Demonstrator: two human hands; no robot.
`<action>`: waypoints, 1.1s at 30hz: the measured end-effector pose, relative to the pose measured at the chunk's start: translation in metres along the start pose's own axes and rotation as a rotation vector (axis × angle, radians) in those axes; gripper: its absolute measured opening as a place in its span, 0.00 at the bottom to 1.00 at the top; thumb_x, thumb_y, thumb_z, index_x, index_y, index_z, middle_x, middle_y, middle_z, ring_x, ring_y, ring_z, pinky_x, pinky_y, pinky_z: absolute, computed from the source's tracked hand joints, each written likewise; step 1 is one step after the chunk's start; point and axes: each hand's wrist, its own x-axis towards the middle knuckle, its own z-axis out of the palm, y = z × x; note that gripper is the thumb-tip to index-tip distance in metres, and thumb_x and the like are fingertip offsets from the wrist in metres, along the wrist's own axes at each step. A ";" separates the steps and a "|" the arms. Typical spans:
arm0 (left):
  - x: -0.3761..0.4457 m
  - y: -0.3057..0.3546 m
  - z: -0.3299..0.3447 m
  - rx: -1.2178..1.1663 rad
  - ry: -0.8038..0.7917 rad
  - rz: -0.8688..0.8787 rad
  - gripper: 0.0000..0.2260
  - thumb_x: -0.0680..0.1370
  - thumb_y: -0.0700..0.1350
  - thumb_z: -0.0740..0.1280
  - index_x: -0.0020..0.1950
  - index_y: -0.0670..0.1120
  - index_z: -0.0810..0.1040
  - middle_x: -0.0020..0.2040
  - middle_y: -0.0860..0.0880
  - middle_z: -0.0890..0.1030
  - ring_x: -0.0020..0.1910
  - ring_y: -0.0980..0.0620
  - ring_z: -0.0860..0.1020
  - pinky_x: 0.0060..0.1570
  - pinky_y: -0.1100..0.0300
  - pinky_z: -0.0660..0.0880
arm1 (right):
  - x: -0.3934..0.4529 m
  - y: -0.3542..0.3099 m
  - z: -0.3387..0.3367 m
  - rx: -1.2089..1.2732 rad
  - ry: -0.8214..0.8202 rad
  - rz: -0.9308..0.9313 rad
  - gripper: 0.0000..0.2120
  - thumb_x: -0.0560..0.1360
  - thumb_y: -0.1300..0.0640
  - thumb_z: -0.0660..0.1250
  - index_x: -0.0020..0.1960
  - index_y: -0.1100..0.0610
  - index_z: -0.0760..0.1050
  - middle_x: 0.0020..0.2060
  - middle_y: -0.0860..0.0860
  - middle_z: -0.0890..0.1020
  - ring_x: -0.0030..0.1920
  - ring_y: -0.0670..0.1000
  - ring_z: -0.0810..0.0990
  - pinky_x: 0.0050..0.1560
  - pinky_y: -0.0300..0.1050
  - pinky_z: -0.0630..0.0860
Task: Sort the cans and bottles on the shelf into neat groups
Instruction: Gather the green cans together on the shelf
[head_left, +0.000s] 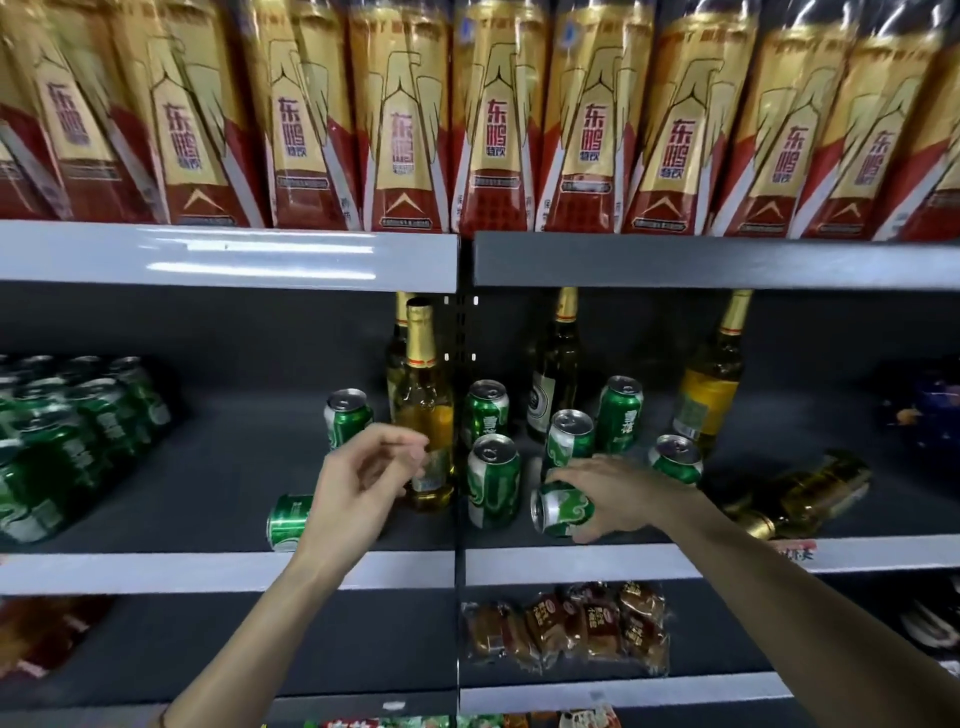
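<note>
Green cans and gold-necked glass bottles stand mixed on the middle shelf (228, 570). My right hand (618, 493) is closed around a green can lying on its side (561, 512) near the shelf's front. My left hand (363, 478) hovers with fingers apart and holds nothing, just in front of an upright yellow bottle (423, 395). Behind that wrist lies a second toppled can (287, 521). Upright cans (493, 480) stand between my hands and behind the right one. Another bottle lies flat (800, 499) at the right. A tidy block of green cans (67, 431) fills the shelf's left end.
Gold-and-red drink bottles (493, 124) line the shelf above. Two more upright bottles (556, 369) stand at the back right. Packaged buns (566, 629) lie on the shelf below. A vertical divider post (460, 343) splits the shelf bays.
</note>
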 end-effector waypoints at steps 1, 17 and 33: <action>0.001 0.001 -0.001 -0.003 0.009 -0.005 0.05 0.82 0.37 0.69 0.51 0.43 0.84 0.43 0.45 0.86 0.44 0.53 0.84 0.42 0.62 0.79 | -0.004 0.001 0.000 0.044 0.040 0.012 0.40 0.74 0.39 0.72 0.79 0.48 0.59 0.75 0.49 0.70 0.72 0.54 0.71 0.68 0.53 0.71; 0.009 0.009 -0.002 0.000 0.118 -0.033 0.05 0.82 0.36 0.68 0.52 0.42 0.84 0.43 0.45 0.86 0.39 0.56 0.82 0.47 0.49 0.79 | -0.017 -0.015 0.060 1.037 0.581 0.307 0.31 0.72 0.49 0.78 0.67 0.50 0.63 0.59 0.46 0.79 0.60 0.48 0.79 0.59 0.42 0.73; -0.002 -0.008 -0.069 0.041 0.256 -0.053 0.05 0.82 0.39 0.69 0.50 0.46 0.83 0.42 0.49 0.86 0.43 0.54 0.83 0.41 0.64 0.78 | -0.010 -0.112 -0.011 0.557 0.815 -0.176 0.33 0.76 0.43 0.69 0.76 0.55 0.64 0.70 0.50 0.69 0.71 0.48 0.67 0.72 0.40 0.63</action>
